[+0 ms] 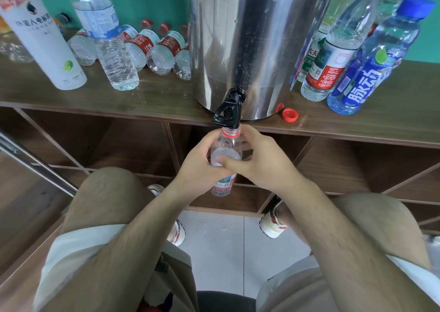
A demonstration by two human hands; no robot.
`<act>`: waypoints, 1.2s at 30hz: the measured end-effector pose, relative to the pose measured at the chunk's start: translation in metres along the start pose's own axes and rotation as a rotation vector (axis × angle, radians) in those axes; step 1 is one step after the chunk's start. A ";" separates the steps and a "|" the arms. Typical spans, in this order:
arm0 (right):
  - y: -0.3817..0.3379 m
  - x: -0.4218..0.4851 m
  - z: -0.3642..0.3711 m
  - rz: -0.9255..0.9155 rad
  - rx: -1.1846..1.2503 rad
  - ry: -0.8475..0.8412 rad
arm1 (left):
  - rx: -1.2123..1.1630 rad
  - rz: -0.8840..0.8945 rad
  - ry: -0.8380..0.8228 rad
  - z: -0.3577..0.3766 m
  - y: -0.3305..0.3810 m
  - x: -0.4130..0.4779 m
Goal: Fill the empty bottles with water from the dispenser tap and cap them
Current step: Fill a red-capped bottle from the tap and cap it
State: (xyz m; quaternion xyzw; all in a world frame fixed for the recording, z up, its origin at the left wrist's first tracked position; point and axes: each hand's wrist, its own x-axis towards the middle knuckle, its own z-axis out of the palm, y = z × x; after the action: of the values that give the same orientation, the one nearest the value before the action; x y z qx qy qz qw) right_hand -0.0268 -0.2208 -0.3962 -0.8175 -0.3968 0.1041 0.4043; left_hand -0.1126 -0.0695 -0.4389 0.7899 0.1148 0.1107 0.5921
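Bottle (226,154): held in the air just off the front edge of the tabletop (142,99), below its level, in front of the open shelf compartments. Long axis close to vertical. The open mouth points up and sits right under the spout of the black tap (228,111); the base points at the floor.

Look: clear plastic, a red ring at the neck, no cap on. A red and white label wraps the lower body. A pale disc shows inside at shoulder height (probably the water surface, cannot tell for sure).

Left hand (197,166): fingers curled round the bottle's left side, close together.

Right hand (259,164): wrapped round from the right, its thumb laid across the front of the bottle; its other fingers are hidden behind the bottle.

Steel dispenser (250,37): stands at the tabletop's front edge, tap overhanging it. A loose red cap (290,114) lies just right of its base, near the front edge.

Back left of the tabletop: a row of red-labelled bottles (159,49) lying on their sides. Right end: capped bottles standing upright, one with a blue cap (371,68).
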 end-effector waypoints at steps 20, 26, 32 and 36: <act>0.000 0.001 0.005 0.002 -0.011 0.038 | 0.061 -0.120 0.015 0.013 -0.012 0.000; 0.002 0.002 0.007 0.021 0.013 -0.037 | 0.090 -0.122 0.027 0.014 -0.014 0.000; 0.003 0.002 0.004 0.026 0.002 -0.055 | 0.069 -0.134 0.015 0.016 -0.013 0.000; 0.005 0.002 0.004 0.046 0.016 -0.076 | 0.040 -0.152 -0.001 0.017 -0.014 -0.003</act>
State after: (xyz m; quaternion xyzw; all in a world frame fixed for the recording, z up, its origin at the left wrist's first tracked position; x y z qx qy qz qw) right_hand -0.0248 -0.2190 -0.4025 -0.8185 -0.3920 0.1477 0.3931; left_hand -0.1110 -0.0818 -0.4575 0.7905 0.1765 0.0626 0.5831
